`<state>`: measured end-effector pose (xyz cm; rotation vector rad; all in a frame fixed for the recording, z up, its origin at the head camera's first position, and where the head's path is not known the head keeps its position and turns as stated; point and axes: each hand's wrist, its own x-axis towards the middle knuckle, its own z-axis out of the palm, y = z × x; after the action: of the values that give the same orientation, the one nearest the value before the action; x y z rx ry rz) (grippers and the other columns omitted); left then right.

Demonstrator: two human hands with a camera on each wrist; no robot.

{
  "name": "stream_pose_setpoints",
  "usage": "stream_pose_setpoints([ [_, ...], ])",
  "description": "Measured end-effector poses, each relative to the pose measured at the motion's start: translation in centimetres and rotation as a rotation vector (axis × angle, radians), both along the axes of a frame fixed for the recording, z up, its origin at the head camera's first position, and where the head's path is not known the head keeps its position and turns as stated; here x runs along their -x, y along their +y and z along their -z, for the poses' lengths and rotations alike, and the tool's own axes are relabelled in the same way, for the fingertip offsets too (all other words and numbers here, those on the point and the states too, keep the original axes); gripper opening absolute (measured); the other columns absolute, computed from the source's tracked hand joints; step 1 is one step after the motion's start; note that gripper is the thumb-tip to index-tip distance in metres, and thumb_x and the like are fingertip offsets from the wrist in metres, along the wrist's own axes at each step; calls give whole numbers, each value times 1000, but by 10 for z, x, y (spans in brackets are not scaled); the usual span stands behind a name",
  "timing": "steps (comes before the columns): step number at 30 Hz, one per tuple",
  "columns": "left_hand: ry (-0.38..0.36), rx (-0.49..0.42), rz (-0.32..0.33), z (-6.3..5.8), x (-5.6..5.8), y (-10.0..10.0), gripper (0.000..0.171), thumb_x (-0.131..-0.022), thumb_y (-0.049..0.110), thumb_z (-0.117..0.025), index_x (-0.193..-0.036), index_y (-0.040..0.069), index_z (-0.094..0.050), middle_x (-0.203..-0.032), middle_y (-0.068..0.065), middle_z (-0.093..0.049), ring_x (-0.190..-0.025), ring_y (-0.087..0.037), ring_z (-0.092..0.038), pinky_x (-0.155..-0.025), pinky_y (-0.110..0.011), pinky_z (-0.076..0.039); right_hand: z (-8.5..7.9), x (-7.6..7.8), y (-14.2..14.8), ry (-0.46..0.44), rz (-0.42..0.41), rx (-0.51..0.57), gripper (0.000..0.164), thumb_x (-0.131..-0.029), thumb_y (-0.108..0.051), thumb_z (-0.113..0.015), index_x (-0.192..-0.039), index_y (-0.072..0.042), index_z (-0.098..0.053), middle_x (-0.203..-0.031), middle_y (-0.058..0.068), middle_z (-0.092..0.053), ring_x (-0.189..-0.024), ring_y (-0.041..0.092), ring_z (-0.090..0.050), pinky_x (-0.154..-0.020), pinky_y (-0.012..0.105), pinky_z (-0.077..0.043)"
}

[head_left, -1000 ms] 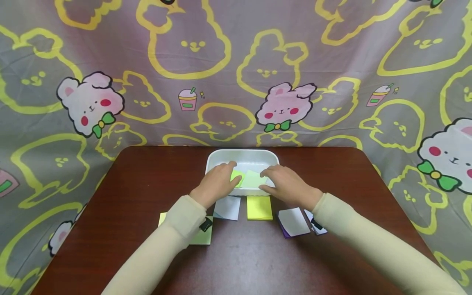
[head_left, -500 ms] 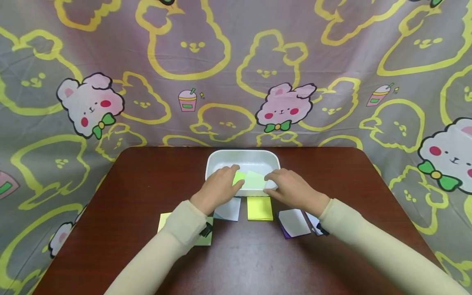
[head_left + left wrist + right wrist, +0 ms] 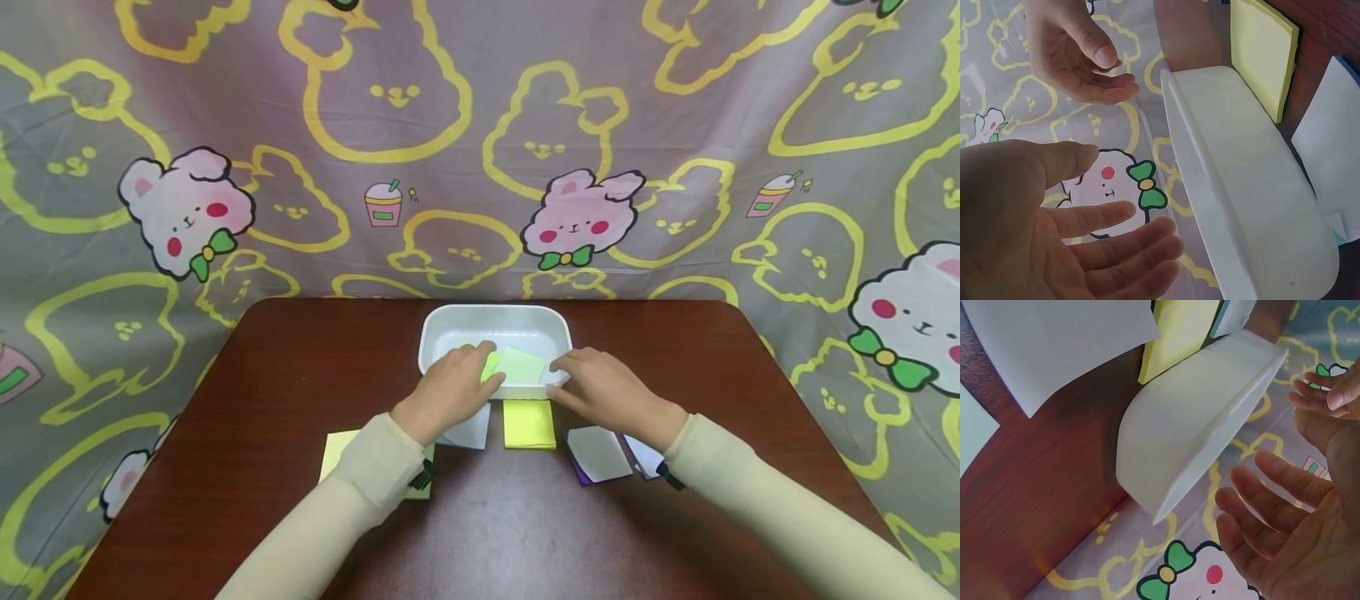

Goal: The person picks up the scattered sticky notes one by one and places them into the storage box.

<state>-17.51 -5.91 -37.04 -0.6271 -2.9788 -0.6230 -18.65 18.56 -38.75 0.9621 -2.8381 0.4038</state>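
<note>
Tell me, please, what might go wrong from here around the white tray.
The yellow pad lies right by the near side of the white tray, so pulling the tray closer might shove it. The left grip hangs over the tray near the pale green sheet, so a brush could shift it. The left sleeve hides part of the pale yellow sheet and might drag it if lowered.

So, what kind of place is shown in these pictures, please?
Perhaps a small indoor booth set up for tabletop work: cartoon-printed cloth hangs behind and beside a brown table, with square paper pads near a white tray.
</note>
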Motion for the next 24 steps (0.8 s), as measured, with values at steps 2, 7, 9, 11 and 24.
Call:
stream_pose_setpoints([
  [2, -6, 2, 5, 1, -1, 1, 45, -100, 28, -64, -135, 1, -57, -117, -19, -71, -109, -33, -68, -95, -45, -54, 0, -1, 2, 10, 0, 0, 35, -91, -31, -76, -112, -3, -73, -104, 12, -75, -93, 24, -69, -83, 44, -57],
  [7, -19, 2, 25, 2, -2, 4, 46, -100, 28, -63, -136, 1, -56, -117, -20, -71, -109, -33, -68, -95, -45, -54, 2, -2, 7, 22, 7, -6, 36, -90, -30, -77, -112, -2, -72, -103, 10, -74, -93, 23, -68, -81, 42, -57],
  [9, -21, -3, 30, 3, -3, 6, 46, -99, 28, -63, -136, 0, -56, -116, -20, -70, -108, -33, -68, -94, -45, -54, 2, -2, 9, 15, 16, -7, 37, -89, -30, -78, -112, -3, -72, -103, 10, -74, -93, 23, -68, -82, 41, -57],
  [11, -27, -5, 30, 3, -4, 7, 47, -100, 28, -63, -137, 1, -56, -117, -19, -70, -109, -33, -68, -94, -45, -54, 3, -2, 11, 10, 18, -10, 37, -89, -30, -78, -113, -3, -72, -104, 10, -74, -95, 23, -68, -83, 42, -57],
  [24, -19, -18, 67, 3, -10, 16, 47, -99, 28, -63, -137, 2, -56, -120, -19, -69, -110, -34, -68, -92, -46, -55, 7, -8, 28, -6, 50, -14, 36, -89, -29, -78, -116, -6, -72, -109, 8, -74, -102, 26, -68, -88, 46, -58],
])
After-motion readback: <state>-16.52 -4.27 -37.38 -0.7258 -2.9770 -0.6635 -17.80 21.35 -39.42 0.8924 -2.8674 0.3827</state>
